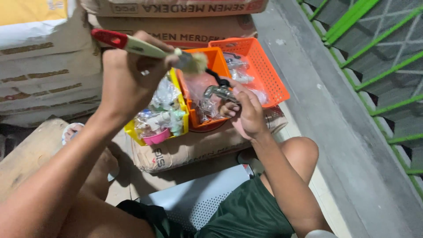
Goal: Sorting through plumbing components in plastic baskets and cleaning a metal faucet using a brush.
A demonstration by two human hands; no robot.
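Bristly paintbrush [145, 47] clenched in left hand [128, 75]; right hand [246, 110] grips curved metal tap [219, 91] (shiny chrome)

A paintbrush [147, 47] with a cream handle, red end and pale bristles lies nearly level above the baskets; below its bristles a metal tap [219, 91] with a black lever is held over the orange basket [210, 61]
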